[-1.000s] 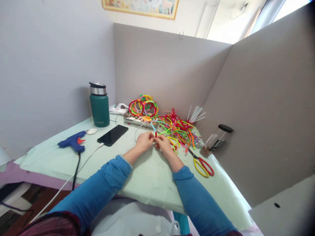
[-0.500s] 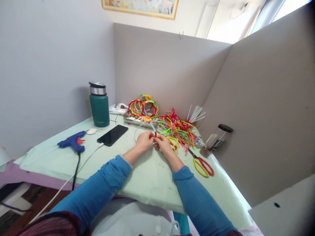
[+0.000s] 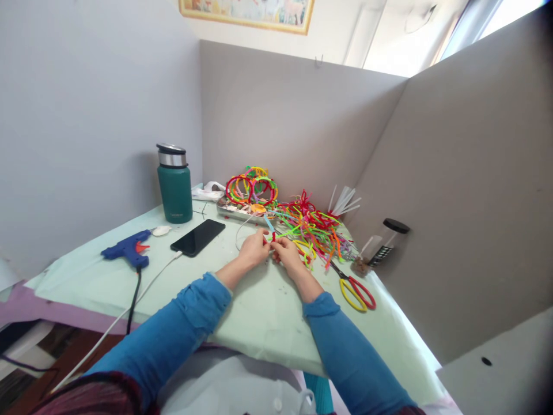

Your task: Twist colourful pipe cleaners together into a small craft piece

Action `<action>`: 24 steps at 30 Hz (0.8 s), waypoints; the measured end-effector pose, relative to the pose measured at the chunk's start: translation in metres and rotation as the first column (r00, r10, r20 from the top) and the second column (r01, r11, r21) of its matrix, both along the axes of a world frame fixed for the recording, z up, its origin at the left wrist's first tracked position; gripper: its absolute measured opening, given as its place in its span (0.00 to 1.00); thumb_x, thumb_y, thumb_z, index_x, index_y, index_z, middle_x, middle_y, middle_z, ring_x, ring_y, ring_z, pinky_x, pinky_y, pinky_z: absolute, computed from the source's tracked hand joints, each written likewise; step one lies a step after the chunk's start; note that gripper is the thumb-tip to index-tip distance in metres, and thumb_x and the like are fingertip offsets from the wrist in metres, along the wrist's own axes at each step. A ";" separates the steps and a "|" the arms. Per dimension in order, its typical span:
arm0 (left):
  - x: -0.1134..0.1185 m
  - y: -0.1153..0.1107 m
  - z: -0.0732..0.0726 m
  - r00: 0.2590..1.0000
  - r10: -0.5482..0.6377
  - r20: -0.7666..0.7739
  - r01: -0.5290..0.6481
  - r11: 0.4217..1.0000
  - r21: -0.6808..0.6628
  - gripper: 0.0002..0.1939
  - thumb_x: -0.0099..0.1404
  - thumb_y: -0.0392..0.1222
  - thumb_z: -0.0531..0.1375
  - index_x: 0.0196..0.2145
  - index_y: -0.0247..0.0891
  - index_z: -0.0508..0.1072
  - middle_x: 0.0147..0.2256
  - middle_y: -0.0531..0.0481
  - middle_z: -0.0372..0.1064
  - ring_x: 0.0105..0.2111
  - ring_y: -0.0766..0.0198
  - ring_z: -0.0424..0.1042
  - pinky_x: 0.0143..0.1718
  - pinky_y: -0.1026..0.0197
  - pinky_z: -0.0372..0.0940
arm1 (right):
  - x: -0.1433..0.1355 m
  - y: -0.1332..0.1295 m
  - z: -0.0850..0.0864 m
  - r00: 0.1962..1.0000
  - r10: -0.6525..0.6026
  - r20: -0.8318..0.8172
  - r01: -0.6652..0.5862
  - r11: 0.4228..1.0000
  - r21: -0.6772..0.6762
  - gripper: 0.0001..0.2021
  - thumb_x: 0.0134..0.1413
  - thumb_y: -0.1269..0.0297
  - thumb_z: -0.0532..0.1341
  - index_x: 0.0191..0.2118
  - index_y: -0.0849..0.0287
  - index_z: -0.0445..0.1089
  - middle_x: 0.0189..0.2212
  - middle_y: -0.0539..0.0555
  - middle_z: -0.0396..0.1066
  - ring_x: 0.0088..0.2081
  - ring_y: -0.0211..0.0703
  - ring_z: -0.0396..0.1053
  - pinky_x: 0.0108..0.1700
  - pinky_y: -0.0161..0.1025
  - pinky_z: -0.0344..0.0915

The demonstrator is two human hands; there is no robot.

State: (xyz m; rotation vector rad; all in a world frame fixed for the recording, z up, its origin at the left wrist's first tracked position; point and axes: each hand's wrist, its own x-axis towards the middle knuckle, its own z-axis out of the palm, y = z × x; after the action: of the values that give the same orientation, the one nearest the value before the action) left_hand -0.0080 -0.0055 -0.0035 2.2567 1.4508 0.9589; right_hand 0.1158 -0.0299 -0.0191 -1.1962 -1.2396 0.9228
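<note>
Both hands pinching red fuzzy piece, mid-table

Left hand and right hand meet fingertip to fingertip over the pale green table; each is closed on the red fuzzy piece, which sits between them; exact finger grip too small to tell. Thin pale wire curves out at 10 o'clock from the hands, light-blue strip just beyond the fingertips at 12. From the hands: tray at 11, colourful rings piled on it; pipe-cleaner heap at 2, white sticks past it; clear jar, black lid, at 3; scissors, red and yellow handles, at 4; phone, cable plugged in, at 9; blue glue gun farther out at 9; green bottle, upright, at 10
</note>
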 end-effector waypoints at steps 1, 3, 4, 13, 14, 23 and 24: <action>0.000 0.000 0.000 1.000 -0.001 -0.001 0.001 1.000 -0.007 0.19 0.57 0.38 0.55 0.48 0.37 0.64 0.33 0.48 0.72 0.34 0.62 0.71 0.35 0.62 0.61 | 0.000 0.000 0.000 1.000 0.002 -0.003 -0.002 1.000 0.001 0.06 0.41 0.62 0.58 0.26 0.59 0.61 0.14 0.44 0.59 0.15 0.31 0.57 0.17 0.30 0.53; 0.000 0.001 -0.001 1.000 0.001 0.000 -0.001 1.000 -0.017 0.20 0.57 0.38 0.55 0.49 0.37 0.63 0.33 0.48 0.72 0.34 0.61 0.71 0.36 0.62 0.61 | 0.000 0.001 -0.001 1.000 0.002 -0.009 -0.002 1.000 -0.002 0.07 0.40 0.62 0.58 0.26 0.59 0.61 0.14 0.43 0.59 0.15 0.31 0.57 0.17 0.30 0.52; 0.000 0.000 -0.001 1.000 0.002 0.000 -0.002 1.000 -0.021 0.21 0.57 0.38 0.55 0.50 0.36 0.62 0.33 0.48 0.73 0.35 0.61 0.71 0.36 0.62 0.61 | 0.000 0.001 -0.001 1.000 0.001 -0.011 -0.001 1.000 -0.003 0.07 0.40 0.62 0.58 0.26 0.59 0.61 0.14 0.43 0.59 0.15 0.31 0.57 0.17 0.30 0.52; -0.001 -0.002 0.002 0.998 -0.023 -0.057 0.020 0.999 -0.044 0.16 0.59 0.39 0.53 0.46 0.38 0.67 0.34 0.47 0.73 0.36 0.62 0.71 0.38 0.63 0.62 | 0.000 0.002 -0.002 1.000 0.000 0.002 0.000 1.000 -0.008 0.07 0.41 0.62 0.58 0.27 0.58 0.61 0.14 0.43 0.60 0.15 0.32 0.57 0.17 0.30 0.52; -0.001 -0.001 0.001 0.997 -0.035 -0.066 0.033 0.999 -0.044 0.15 0.59 0.39 0.53 0.44 0.38 0.68 0.34 0.47 0.73 0.36 0.61 0.71 0.38 0.62 0.62 | -0.001 0.002 -0.002 1.000 -0.001 0.008 0.001 1.000 -0.007 0.07 0.41 0.62 0.58 0.27 0.58 0.61 0.14 0.43 0.60 0.15 0.32 0.57 0.17 0.30 0.52; -0.001 0.000 0.000 0.996 -0.051 -0.067 0.049 0.998 -0.039 0.14 0.59 0.38 0.52 0.42 0.37 0.70 0.36 0.45 0.74 0.36 0.62 0.71 0.39 0.62 0.63 | 0.000 0.004 -0.004 1.000 0.002 0.029 -0.001 1.000 -0.010 0.07 0.41 0.62 0.58 0.27 0.58 0.62 0.14 0.43 0.60 0.15 0.32 0.57 0.17 0.31 0.53; -0.001 0.000 0.000 0.997 -0.054 -0.064 0.051 0.998 -0.038 0.14 0.59 0.38 0.52 0.42 0.37 0.70 0.36 0.45 0.74 0.36 0.62 0.71 0.39 0.62 0.63 | 0.000 0.004 -0.005 1.000 0.003 0.025 -0.003 1.000 -0.012 0.07 0.41 0.62 0.58 0.27 0.58 0.62 0.14 0.43 0.60 0.15 0.32 0.57 0.17 0.31 0.53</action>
State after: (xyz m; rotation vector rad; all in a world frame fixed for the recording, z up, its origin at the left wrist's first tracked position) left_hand -0.0091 -0.0060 -0.0037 2.3073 1.4161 0.8442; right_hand 0.1163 -0.0263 -0.0237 -1.2191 -1.2580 0.9208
